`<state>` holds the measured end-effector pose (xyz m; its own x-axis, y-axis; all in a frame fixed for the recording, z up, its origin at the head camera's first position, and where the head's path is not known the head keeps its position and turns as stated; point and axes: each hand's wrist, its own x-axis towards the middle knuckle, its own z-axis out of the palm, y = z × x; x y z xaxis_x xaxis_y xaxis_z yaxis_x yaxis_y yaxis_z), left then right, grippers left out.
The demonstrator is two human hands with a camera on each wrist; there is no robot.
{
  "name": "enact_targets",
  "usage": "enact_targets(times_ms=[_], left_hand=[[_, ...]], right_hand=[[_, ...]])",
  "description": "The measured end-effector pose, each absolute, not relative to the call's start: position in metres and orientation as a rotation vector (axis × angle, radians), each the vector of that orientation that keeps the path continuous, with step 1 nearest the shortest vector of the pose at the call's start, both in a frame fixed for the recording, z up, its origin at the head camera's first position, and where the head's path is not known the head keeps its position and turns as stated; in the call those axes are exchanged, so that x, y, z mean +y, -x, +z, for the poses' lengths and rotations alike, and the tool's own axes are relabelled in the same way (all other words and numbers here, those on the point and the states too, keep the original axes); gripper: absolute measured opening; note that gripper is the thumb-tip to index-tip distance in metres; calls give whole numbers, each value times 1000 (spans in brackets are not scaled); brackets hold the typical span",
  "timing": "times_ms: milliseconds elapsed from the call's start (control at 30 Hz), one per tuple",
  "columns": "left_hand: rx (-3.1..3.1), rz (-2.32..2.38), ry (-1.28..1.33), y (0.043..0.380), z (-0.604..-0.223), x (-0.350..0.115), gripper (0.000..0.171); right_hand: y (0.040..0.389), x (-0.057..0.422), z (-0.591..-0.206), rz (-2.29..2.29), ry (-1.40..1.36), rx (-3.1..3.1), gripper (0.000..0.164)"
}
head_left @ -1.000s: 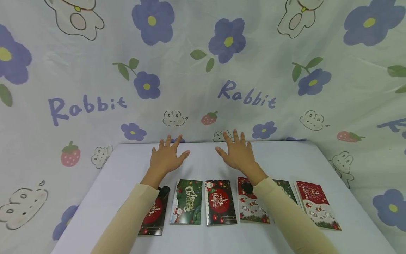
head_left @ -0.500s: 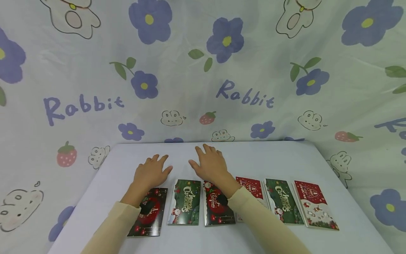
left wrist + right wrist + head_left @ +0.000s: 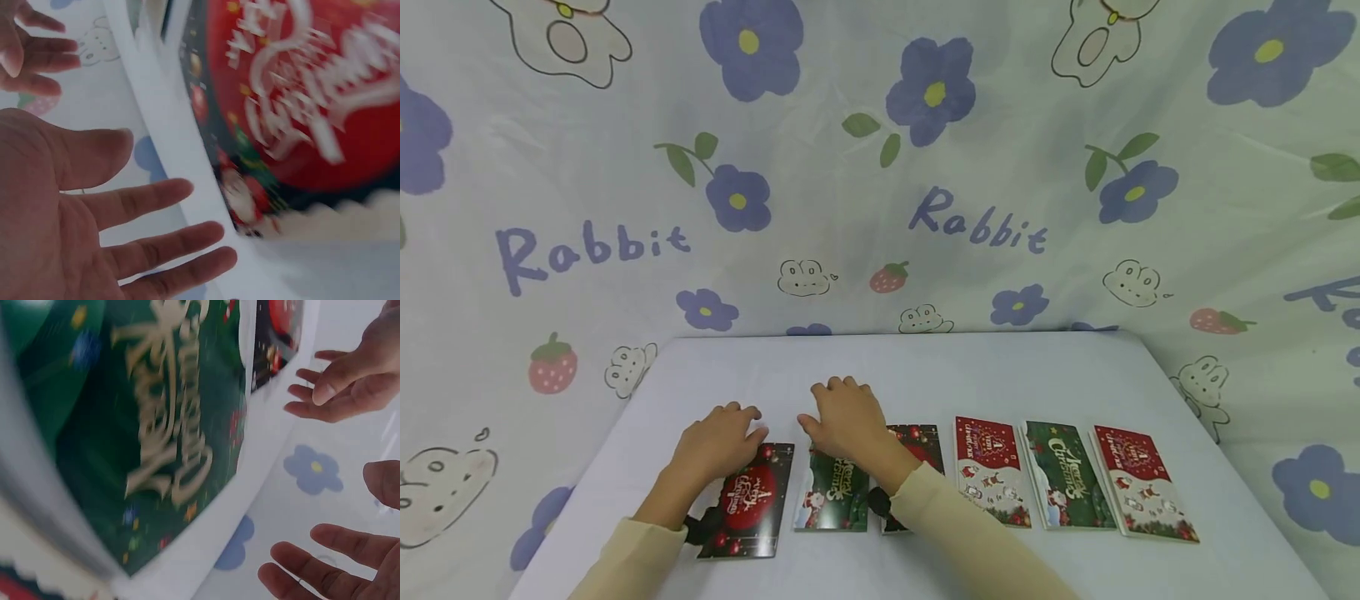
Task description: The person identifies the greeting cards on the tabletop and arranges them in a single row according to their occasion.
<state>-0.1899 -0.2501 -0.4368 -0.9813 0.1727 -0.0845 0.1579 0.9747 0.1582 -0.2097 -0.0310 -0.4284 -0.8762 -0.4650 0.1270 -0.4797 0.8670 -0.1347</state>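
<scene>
My left hand [image 3: 718, 442] hovers at the upper left corner of the leftmost black-and-red Christmas booklet [image 3: 752, 508], its fingers loosely bent and holding nothing. My right hand [image 3: 847, 421] is over the top of the green Christmas booklet [image 3: 838, 500], also with nothing in it. In the left wrist view the fingers [image 3: 156, 253] spread beside the red circle of a booklet cover [image 3: 312, 94]. The right wrist view has the green cover [image 3: 169, 425] close up, fingers apart from it. My right forearm partly hides a second black-and-red booklet [image 3: 925, 442].
Farther right lie a red-and-white booklet [image 3: 992, 475], another green one [image 3: 1067, 479] and another red-and-white one [image 3: 1146, 487], side by side in the row. The white table [image 3: 1000, 375] ends at a curtain [image 3: 850, 208] printed with flowers and rabbits.
Both hands have come back from the far table edge and moved left, lowering toward the two leftmost booklets. Their fingers, spread wide earlier, are now more bent. The booklets lie as before.
</scene>
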Motion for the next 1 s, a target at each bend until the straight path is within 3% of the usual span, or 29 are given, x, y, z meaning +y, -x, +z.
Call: enact_targets(times_ms=[267, 1000], left_hand=[[2979, 371, -294, 181, -443, -275, 36], [2967, 642, -297, 173, -467, -302, 41]], right_hand=[[198, -58, -440, 208, -804, -2960, 49], [194, -94, -470, 151, -779, -3055, 42]])
